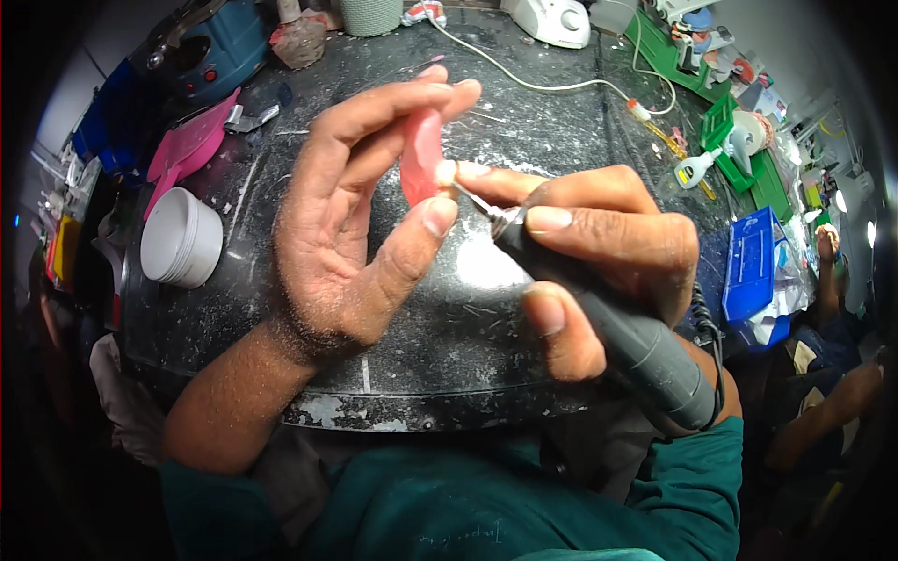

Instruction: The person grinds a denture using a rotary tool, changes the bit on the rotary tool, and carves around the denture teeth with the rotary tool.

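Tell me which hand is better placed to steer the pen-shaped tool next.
Probably the right hand: it grips the black handpiece, whose thin metal bit points toward the pink piece. The left hand is occupied, holding that pink piece.

The denture (421,154) is salmon pink, its teeth (446,173) ivory. The rotary handpiece (622,327) is matt charcoal, ending in a silvery bur (475,199). The counter (552,126) is black, flecked and smeared with white. The tub (182,238) is white, the dustpan (192,142) bright pink, the machine (224,42) steel blue with a red button (211,76). The basket (371,17) shows a pale grey-green woven pattern; the cable (524,82) is white, one bin (751,266) blue, the shirt (421,500) dark teal
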`<state>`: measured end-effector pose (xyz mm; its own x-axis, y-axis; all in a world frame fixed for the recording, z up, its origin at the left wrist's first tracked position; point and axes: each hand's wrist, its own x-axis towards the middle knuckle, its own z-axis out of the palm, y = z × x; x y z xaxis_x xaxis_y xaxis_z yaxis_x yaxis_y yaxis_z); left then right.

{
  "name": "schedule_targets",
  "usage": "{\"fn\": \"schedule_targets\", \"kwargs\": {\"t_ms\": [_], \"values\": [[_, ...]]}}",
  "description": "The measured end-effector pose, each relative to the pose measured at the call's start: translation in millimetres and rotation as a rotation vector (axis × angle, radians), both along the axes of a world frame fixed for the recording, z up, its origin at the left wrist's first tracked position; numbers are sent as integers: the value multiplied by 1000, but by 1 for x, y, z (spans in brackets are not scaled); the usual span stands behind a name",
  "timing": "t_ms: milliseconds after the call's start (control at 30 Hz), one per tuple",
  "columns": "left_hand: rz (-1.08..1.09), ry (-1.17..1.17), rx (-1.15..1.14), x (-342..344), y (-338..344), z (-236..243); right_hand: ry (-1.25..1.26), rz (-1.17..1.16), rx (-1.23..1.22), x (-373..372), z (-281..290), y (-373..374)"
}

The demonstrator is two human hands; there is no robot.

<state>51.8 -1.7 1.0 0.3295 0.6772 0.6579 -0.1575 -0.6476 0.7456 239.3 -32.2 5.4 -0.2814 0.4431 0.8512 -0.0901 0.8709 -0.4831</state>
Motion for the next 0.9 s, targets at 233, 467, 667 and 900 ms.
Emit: {"fn": "schedule_targets", "kwargs": {"t_ms": [233, 467, 667, 900], "values": [[-116, -33, 119, -2, 6, -3, -57, -68, -104, 4, 7, -7], [-135, 28, 229, -5, 9, -2, -70, -78, -211, 4, 11, -12], [-187, 28, 331, -6, 16, -6, -34, -60, -299, 4, 14, -16], [-211, -29, 310, -5, 12, -5, -47, -20, -361, 6, 17, -17]]}}
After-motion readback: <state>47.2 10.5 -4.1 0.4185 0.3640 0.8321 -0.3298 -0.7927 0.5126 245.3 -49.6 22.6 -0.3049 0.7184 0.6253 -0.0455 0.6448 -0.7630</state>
